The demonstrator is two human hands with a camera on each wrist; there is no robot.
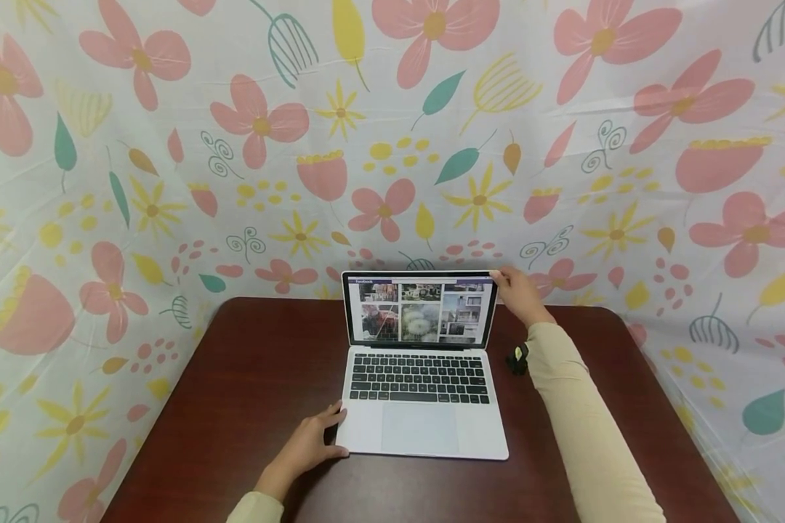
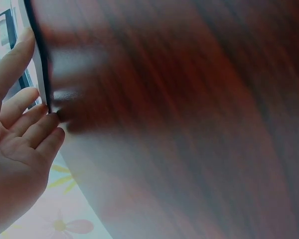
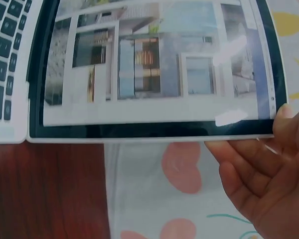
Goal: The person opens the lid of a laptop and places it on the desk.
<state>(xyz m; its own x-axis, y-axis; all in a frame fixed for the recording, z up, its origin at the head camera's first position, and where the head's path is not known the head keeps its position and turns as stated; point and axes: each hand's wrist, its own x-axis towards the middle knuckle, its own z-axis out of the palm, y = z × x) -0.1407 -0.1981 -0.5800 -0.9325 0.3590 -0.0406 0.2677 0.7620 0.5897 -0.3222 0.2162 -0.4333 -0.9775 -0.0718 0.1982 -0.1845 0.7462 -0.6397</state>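
Observation:
A silver laptop [image 1: 420, 428] stands opened on the table, its lit screen [image 1: 421, 312] showing a page of photos. At the screen's upper right corner, my right hand [image 1: 520, 294] pinches the edge. The right wrist view shows that thumb in front of the dark bezel [image 3: 154, 130], with the fingers [image 3: 244, 169] behind it. My left hand [image 1: 310, 439] rests against the left side of the base near the front corner, thumb and fingers spread apart. Seen from the left wrist, its fingers [image 2: 42, 129] are fairly straight and reach the laptop's edge.
A small black object [image 1: 517, 359] lies right of the laptop, beside the right sleeve [image 1: 582, 414]. The dark reddish wooden table [image 1: 262, 378] has rounded far corners. Behind and beside it hangs a white cloth [image 1: 392, 138] with a flower pattern.

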